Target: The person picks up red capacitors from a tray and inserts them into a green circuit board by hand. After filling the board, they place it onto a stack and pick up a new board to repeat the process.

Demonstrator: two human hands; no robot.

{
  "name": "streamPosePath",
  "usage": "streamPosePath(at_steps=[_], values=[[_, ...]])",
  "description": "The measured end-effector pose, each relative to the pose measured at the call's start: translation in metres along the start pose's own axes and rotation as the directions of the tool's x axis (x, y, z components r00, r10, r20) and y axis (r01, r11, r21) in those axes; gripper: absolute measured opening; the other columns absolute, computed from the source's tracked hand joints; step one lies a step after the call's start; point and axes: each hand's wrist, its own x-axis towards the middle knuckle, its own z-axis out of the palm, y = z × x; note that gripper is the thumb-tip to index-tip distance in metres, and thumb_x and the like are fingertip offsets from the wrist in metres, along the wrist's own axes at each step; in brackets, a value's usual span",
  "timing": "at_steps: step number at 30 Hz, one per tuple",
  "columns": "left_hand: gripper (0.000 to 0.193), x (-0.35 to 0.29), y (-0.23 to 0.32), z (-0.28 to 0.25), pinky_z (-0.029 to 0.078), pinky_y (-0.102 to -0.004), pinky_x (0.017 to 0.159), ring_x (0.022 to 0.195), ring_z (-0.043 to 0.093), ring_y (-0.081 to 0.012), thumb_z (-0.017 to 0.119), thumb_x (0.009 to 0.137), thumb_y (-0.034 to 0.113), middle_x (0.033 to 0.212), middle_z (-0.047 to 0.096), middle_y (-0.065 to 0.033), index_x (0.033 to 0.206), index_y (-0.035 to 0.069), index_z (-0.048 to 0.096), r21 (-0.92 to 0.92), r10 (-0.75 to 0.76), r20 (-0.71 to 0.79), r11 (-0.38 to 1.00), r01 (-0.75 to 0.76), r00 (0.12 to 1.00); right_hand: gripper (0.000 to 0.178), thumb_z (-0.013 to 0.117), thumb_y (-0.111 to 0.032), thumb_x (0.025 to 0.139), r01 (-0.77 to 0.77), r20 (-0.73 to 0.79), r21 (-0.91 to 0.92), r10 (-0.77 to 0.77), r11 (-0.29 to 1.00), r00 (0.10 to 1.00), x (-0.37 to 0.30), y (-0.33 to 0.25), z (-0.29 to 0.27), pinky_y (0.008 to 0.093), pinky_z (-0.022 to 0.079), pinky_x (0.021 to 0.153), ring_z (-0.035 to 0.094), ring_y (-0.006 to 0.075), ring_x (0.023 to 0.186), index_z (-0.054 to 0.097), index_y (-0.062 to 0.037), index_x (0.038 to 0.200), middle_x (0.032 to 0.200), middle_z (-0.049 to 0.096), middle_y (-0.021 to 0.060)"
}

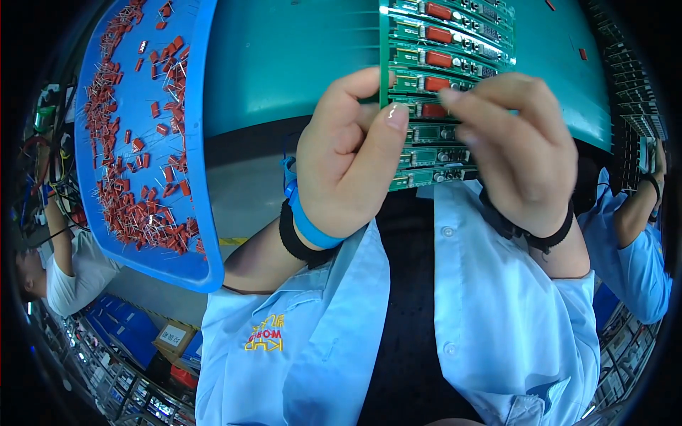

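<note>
A green circuit board panel [419, 156] made of several strips stands at the upper middle, over the bench edge. My left hand [348, 153] grips its left edge, thumb in front and fingers partly behind. The upper strips each carry a red block-shaped capacitor [437, 59]; the lower strips show no red part. My right hand [522, 142] is curled over the panel's right side, slightly blurred. Its index fingertip is beside the lowest red capacitor [434, 111]; whatever lies between its fingers is hidden.
On the left, a blue tray [209, 234] holds many loose red capacitors with wire leads. The green bench top [298, 64] extends behind the panel, with a few red parts at far right. A rack of boards [632, 85] stands right. Other people work at both sides.
</note>
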Motion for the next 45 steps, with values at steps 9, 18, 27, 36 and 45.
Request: streamPosePath(at_steps=[9,18,27,36,45], values=[[0.030,0.013,0.013,0.011,0.049,-0.0249,0.077,0.090,0.059,-0.0134,0.039,0.094,0.005,0.105,0.059,-0.0160,0.122,-0.005,0.034,-0.112,-0.049,-0.058,0.993,0.043,0.997,0.028,0.066,-0.008,0.069,-0.050,0.091,-0.017,0.051,0.999,0.995,0.005,-0.001,-0.023,0.0349,0.042,0.076,0.052,0.0266,0.088,0.065,-0.0064,0.097,0.096,0.055,0.0099],[0.030,0.025,0.042,0.022,0.047,-0.0261,0.080,0.094,0.058,-0.0141,0.039,0.093,0.004,0.110,0.057,-0.0155,0.122,-0.005,0.035,-0.088,-0.004,-0.041,0.996,0.000,0.999,0.027,0.064,-0.013,0.072,-0.019,0.110,-0.115,0.032,0.993,0.993,0.028,-0.004,-0.055,0.0356,0.041,0.080,0.052,0.0272,0.091,0.066,-0.0083,0.099,0.098,0.054,0.0101],[0.032,0.074,0.096,0.005,0.048,-0.0295,0.082,0.094,0.058,-0.0163,0.041,0.094,0.012,0.110,0.056,-0.0153,0.119,-0.007,0.039,0.006,0.206,-0.383,0.975,-0.220,0.901,0.025,0.061,-0.016,0.082,-0.185,-0.168,-0.165,0.157,0.969,0.973,0.080,0.051,-0.125,0.0316,0.045,0.076,0.056,0.0233,0.087,0.062,-0.0045,0.104,0.099,0.055,0.0106],[0.032,0.100,0.114,0.006,0.048,-0.0302,0.083,0.095,0.058,-0.0174,0.040,0.094,0.014,0.110,0.055,-0.0157,0.119,-0.007,0.038,0.127,0.328,-0.453,0.944,-0.304,0.829,0.027,0.063,-0.014,0.078,-0.099,0.077,-0.179,0.114,0.979,0.991,0.143,0.089,-0.078,0.0327,0.047,0.074,0.058,0.0257,0.090,0.059,-0.0040,0.103,0.098,0.057,0.0124],[0.032,0.108,0.113,0.002,0.046,-0.0297,0.085,0.097,0.057,-0.0166,0.041,0.094,0.013,0.111,0.055,-0.0160,0.118,-0.007,0.038,0.082,0.332,-0.403,0.941,-0.328,0.853,0.028,0.064,-0.011,0.076,-0.244,0.046,-0.225,0.261,0.943,0.964,0.160,0.136,-0.083,0.0316,0.048,0.072,0.060,0.0260,0.080,0.059,-0.0020,0.102,0.087,0.060,0.0115]])
